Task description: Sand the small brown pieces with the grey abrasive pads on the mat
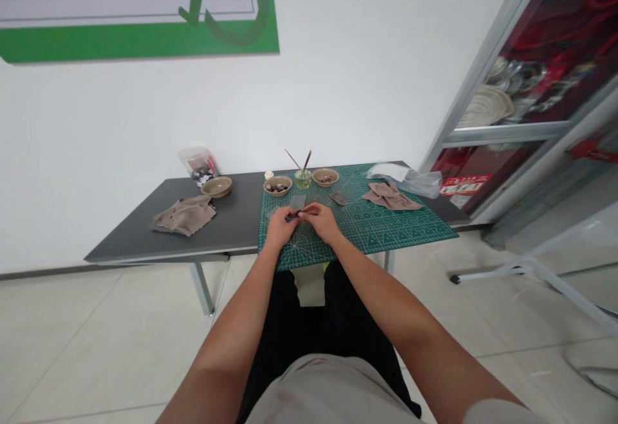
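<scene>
My left hand (280, 226) and my right hand (322, 221) meet over the green cutting mat (386, 234), fingertips pinched together. Between them is a small dark piece (298, 213), mostly covered by the fingers; its kind is too small to make out. Just beyond the fingers, a clear plastic sheet (298, 201) lies on the mat. Right of my right hand rests a small brownish-grey flat piece (338, 198). A bowl of dark pieces (279, 185) and a second bowl (325, 177) with a few bits flank a glass jar (303, 180) holding two thin sticks or brushes.
Left on the dark table (236, 218) are a crumpled brown cloth (186, 215), another bowl (217, 186) and a clear plastic container (199, 165). A second cloth (392, 197) and a plastic bag (418, 181) lie at the right. The white wall (338, 89) stands directly behind.
</scene>
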Motion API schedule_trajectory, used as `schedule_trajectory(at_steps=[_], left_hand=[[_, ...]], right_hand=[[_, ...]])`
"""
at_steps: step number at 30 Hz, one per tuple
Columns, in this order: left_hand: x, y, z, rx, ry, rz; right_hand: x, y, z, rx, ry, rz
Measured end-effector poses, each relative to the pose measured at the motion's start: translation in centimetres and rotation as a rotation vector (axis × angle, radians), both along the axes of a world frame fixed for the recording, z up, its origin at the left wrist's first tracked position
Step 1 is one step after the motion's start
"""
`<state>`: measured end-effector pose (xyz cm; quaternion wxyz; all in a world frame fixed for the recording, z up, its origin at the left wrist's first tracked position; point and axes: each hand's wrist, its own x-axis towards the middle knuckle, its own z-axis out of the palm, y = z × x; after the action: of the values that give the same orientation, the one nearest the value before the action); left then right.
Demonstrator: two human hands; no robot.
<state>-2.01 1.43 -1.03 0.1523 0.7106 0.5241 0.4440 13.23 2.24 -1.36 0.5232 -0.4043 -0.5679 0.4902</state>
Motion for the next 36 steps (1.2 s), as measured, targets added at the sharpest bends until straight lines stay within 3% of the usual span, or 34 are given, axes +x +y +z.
schedule_trajectory(at_steps=[3,7,10,13,17,22,28,36], left_hand=[[-0.1,-0.1,0.0,-0.027,-0.095,0.069],[0.0,0.0,0.0,-0.032,-0.138,0.107],[0.2,0.0,0.1,-0.023,-0.064,0.093],[0.4,-0.2,0.3,-0.039,-0.065,0.087],[0.4,-0.5,0.3,-0.045,-0.133,0.123],[0.3,-0.4,0.1,-0.031,-0.148,0.122],[0.0,0.1,-0.1,0.027,-0.12,0.133],[0.3,-0.3,0.2,0.018,-0.125,0.166]], right_hand=[[0.3,-0.3,0.8,0.089,-0.189,-0.12],[3.0,0.2,2.0,0.267,-0.577,-0.452],[5.7,1.1,1.7,0.242,-0.885,-0.553],[7.2,1.8,0.6,0.195,-1.071,-0.442],[7.2,2.0,-0.2,0.172,-1.165,-0.331],[7.0,1.9,0.1,0.179,-1.158,-0.346],[6.8,1.9,0.1,0.095,-1.157,-0.531],[7.8,3.3,1.2,0.005,-1.208,-0.464]])
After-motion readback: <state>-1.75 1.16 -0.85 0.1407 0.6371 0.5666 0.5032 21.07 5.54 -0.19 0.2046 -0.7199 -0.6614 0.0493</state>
